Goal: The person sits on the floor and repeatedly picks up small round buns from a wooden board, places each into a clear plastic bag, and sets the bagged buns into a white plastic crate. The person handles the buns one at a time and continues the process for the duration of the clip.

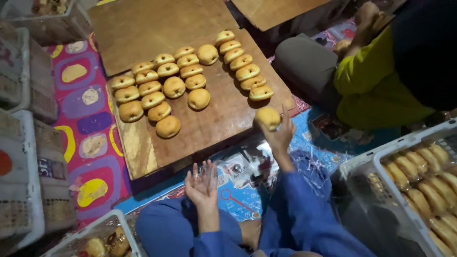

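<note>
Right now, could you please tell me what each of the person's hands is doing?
Left hand: open, palm up, with a clear plastic bag at its fingers.
Right hand: closed on a round bun, lifted beside the wooden board.

Bare wood lies open on the board's [223,114] near half; bun rows [157,90] crowd its far half.

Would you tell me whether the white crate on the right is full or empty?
Partly full: the white crate holds rows of wrapped buns along its far side; its near side looks bare.
</note>
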